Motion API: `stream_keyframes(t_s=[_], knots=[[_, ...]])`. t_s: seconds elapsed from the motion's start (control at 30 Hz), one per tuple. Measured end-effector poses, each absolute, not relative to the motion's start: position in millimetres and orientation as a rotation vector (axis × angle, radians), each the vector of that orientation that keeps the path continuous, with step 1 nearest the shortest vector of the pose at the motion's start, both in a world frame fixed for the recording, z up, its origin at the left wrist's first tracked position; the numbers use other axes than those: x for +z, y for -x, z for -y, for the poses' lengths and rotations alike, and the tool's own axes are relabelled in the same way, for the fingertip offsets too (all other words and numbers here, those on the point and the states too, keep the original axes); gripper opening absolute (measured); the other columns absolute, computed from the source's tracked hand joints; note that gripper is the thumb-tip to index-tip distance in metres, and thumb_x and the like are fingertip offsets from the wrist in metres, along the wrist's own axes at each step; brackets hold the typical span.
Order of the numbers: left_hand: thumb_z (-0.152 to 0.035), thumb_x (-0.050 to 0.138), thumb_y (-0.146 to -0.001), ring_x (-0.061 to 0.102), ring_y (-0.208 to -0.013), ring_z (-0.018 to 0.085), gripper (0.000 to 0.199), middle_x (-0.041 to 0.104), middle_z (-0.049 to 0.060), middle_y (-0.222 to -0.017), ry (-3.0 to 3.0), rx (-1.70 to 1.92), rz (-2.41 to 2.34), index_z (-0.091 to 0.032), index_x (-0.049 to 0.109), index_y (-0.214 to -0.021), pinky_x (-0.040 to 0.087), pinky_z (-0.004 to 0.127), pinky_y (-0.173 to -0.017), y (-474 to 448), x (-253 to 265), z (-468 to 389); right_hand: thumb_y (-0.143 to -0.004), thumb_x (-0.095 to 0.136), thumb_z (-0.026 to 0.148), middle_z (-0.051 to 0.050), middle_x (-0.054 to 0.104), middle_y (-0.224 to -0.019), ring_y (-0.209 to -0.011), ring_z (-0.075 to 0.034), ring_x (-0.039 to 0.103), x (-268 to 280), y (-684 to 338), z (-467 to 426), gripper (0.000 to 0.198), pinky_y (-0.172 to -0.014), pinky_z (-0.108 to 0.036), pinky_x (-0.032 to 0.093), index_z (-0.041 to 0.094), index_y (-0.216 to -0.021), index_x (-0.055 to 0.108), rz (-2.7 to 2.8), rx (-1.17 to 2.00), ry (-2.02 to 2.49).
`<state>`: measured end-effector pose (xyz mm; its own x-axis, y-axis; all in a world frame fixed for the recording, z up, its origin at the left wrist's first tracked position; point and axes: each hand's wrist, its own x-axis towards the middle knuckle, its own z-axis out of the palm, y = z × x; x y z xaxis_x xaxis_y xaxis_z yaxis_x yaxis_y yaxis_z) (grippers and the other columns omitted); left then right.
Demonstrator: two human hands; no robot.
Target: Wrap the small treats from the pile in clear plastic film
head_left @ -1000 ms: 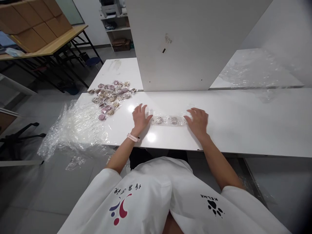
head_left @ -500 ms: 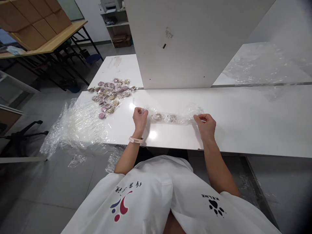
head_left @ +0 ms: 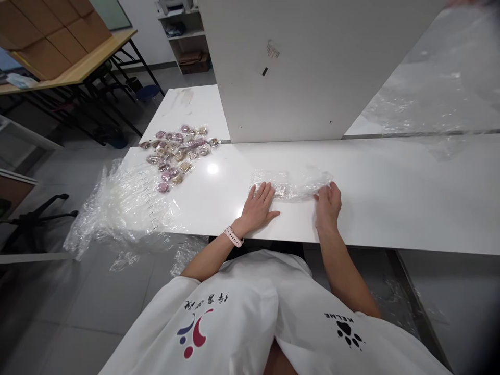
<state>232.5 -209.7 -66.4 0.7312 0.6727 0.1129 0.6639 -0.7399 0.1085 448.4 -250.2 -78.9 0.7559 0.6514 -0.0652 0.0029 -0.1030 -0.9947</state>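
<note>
A clear plastic bubble wrap strip (head_left: 300, 183) lies across the white table in front of me. My left hand (head_left: 258, 207) rests flat on its left part, fingers outstretched. At the strip's right end, my right hand (head_left: 328, 203) pinches the plastic between thumb and fingers. The small round items that showed in the strip earlier cannot be made out now. To the left on the table lies a pile of small wrapped items (head_left: 179, 153), pinkish and tan, in clear film.
A heap of clear plastic bags (head_left: 128, 200) hangs over the table's left edge. A white upright panel (head_left: 289, 78) stands at the table's back. More clear plastic sheeting (head_left: 433, 88) lies behind it at right, with part of another person's hand (head_left: 466, 2) above.
My left hand has let go of the strip's left end and moved right, now flat on it. The strip looks shorter, its left part folded over. Sheeting at the far right has risen.
</note>
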Motion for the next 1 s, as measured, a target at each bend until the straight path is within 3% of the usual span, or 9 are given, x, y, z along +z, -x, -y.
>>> stream_keyframes(t_s=[0.2,0.3,0.37,0.5,0.63,0.73,0.83,0.9,1.0], knots=[[-0.054,0.042,-0.097,0.015,-0.153,0.033,0.073,0.027,0.019,-0.162,-2.861,0.253,-1.132,-0.009,0.029,-0.153,0.011,0.056,-0.124,-238,-70,212,-0.081,0.064,0.045,-0.008,0.066,-0.126,-0.114,-0.022,0.063,-58,-410,215,0.046,-0.103,-0.041,0.05,0.022,-0.121,0.064,0.823,0.944,1.362],[-0.055,0.047,-0.095,0.025,-0.15,0.037,0.072,0.04,0.024,-0.153,-2.824,0.299,-1.131,-0.004,0.04,-0.145,0.014,0.057,-0.123,-239,-73,208,-0.086,0.059,0.038,-0.006,0.068,-0.125,-0.114,-0.021,0.063,-42,-386,205,0.036,-0.105,-0.041,0.048,0.023,-0.118,0.069,1.119,0.998,1.365],[-0.05,0.053,-0.094,0.041,-0.141,0.038,0.062,0.054,0.025,-0.139,-2.765,0.328,-1.116,-0.003,0.051,-0.134,0.023,0.057,-0.12,-238,-75,204,-0.089,0.055,0.034,-0.004,0.071,-0.119,-0.109,-0.021,0.066,-35,-375,202,0.032,-0.101,-0.041,0.051,0.024,-0.114,0.071,1.305,1.073,1.337],[-0.026,0.053,-0.096,0.065,-0.104,0.029,0.02,0.071,0.015,-0.1,-2.672,0.42,-1.094,-0.012,0.066,-0.099,0.049,0.046,-0.095,-223,-74,207,-0.088,0.053,0.028,-0.004,0.073,-0.111,-0.102,-0.019,0.068,-31,-361,196,0.027,-0.092,-0.036,0.054,0.023,-0.105,0.073,1.46,1.248,1.243],[-0.021,0.048,-0.097,0.066,-0.09,0.024,0.02,0.07,0.009,-0.087,-2.644,0.829,-1.177,-0.017,0.065,-0.088,0.052,0.037,-0.077,-202,-60,229,-0.085,0.055,0.027,-0.003,0.072,-0.097,-0.089,-0.016,0.067,-43,-353,190,0.021,-0.081,-0.031,0.053,0.021,-0.096,0.072,1.532,1.268,1.128],[-0.031,0.053,-0.097,0.064,-0.1,0.023,0.019,0.071,0.01,-0.102,-2.52,1.078,-1.112,-0.018,0.064,-0.103,0.052,0.037,-0.086,-189,-40,236,-0.082,0.055,0.023,-0.001,0.068,-0.086,-0.075,-0.014,0.061,-57,-347,189,0.015,-0.069,-0.029,0.049,0.02,-0.086,0.069,1.697,1.066,1.089],[-0.042,0.048,-0.099,0.051,-0.131,0.025,0.041,0.057,0.012,-0.14,-2.404,0.975,-0.986,-0.02,0.053,-0.133,0.041,0.045,-0.11,-183,-28,224,-0.082,0.052,0.021,-0.001,0.064,-0.078,-0.066,-0.015,0.055,-68,-340,193,0.013,-0.061,-0.03,0.045,0.019,-0.079,0.065,1.797,0.902,1.156],[-0.049,0.043,-0.1,0.034,-0.146,0.026,0.052,0.042,0.011,-0.155,-2.31,0.825,-1.002,-0.023,0.043,-0.145,0.032,0.048,-0.118,-180,-32,212,-0.087,0.049,0.023,-0.004,0.065,-0.082,-0.074,-0.018,0.057,-72,-336,201,0.019,-0.068,-0.033,0.047,0.019,-0.078,0.064,1.825,0.776,1.192],[-0.051,0.037,-0.101,0.027,-0.15,0.027,0.058,0.036,0.012,-0.159,-2.135,0.649,-1.082,-0.022,0.035,-0.151,0.026,0.05,-0.121,-178,-50,201,-0.093,0.049,0.03,-0.011,0.065,-0.112,-0.109,-0.026,0.056,-73,-337,219,0.02,-0.093,-0.043,0.046,0.02,-0.094,0.066,1.752,0.415,1.353]])
